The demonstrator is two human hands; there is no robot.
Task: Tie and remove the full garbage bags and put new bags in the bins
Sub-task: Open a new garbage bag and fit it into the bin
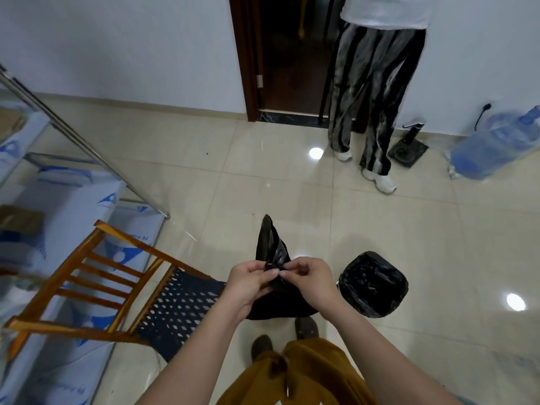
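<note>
I hold a black garbage bag (273,247) in front of me above the floor, its top standing up in a point. My left hand (251,280) pinches the bag's gathered neck from the left. My right hand (309,277) pinches the same neck from the right, fingertips nearly touching the left ones. The bag's lower part hangs below and behind my hands. To the right on the floor stands a small bin (374,283) lined with a black bag, its mouth open.
A wooden chair (117,290) with a dark woven seat stands close on the left. A person (371,92) stands by the dark doorway ahead. A blue water jug (493,144) lies at the right wall. Shelving with blue-printed sheets fills the left.
</note>
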